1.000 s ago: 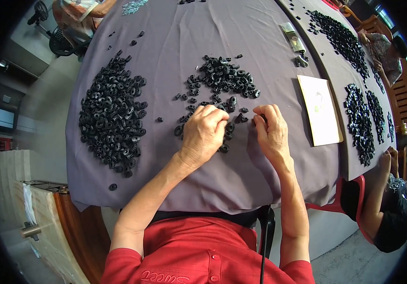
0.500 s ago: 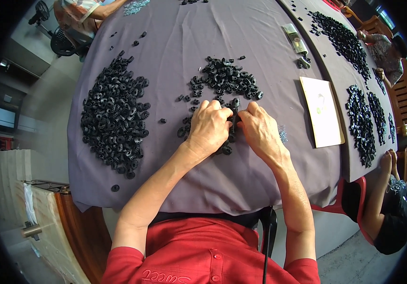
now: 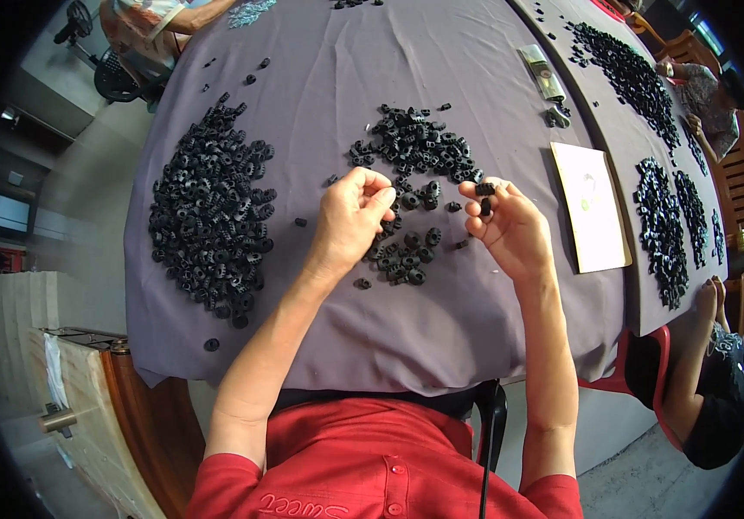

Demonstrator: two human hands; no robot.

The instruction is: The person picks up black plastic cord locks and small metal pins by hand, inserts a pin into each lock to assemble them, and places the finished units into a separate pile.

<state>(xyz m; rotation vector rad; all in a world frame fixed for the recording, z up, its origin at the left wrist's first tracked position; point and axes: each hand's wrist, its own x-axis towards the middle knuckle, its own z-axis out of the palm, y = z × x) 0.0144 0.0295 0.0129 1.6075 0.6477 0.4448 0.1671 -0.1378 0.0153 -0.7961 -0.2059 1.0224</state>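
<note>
My right hand (image 3: pixel 515 227) is raised over the cloth with its palm partly turned up. Its fingertips hold a small black ridged plastic piece (image 3: pixel 484 189), and a second black bit shows just below it. Thumb and forefinger of my left hand (image 3: pixel 350 216) are pressed together; whatever they may pinch is too small to make out. Between and below the hands lies a loose cluster of black ring-like pieces (image 3: pixel 407 259). Beyond them spreads a heap of smaller black pieces (image 3: pixel 420 143).
A large pile of black toothed rings (image 3: pixel 212 216) covers the left of the grey tablecloth (image 3: pixel 320 346). A pale board (image 3: pixel 590 208) lies to the right, with a flat packet (image 3: pixel 541 73) beyond it. More black piles (image 3: pixel 659 225) and other people are at the adjoining table.
My hands have parted from close together over the cluster. The left moved leftward; the right moved right and turned its palm up, showing the black piece.
</note>
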